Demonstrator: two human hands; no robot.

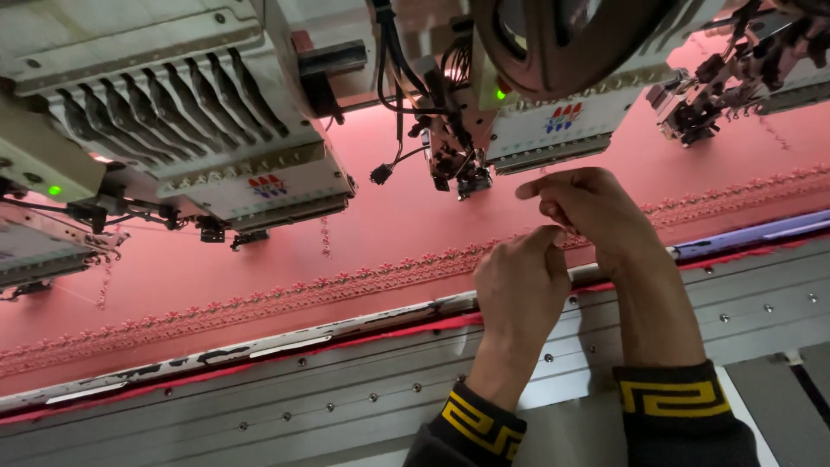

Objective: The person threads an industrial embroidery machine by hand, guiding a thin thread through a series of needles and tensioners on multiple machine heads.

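My left hand [519,290] and right hand [592,207] pinch together on thin thread, barely visible, just below the needle head [458,164]. Embroidery machine heads [216,130] crowd above; pink fabric [389,225] with floral trim [285,294] stretches over the grey metal frame [346,380].

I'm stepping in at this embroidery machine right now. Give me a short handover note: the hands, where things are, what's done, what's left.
Left hand: fingers pinched, raised over the pink fabric; the thread itself is too fine to see.
Right hand: pinched too, just below the embroidery head.
Fabric lies stretched under the heads, clamped along the metal frame rail.
Done: a floral border runs along the fabric.
Left: the hands are not yet clear of the needle area.
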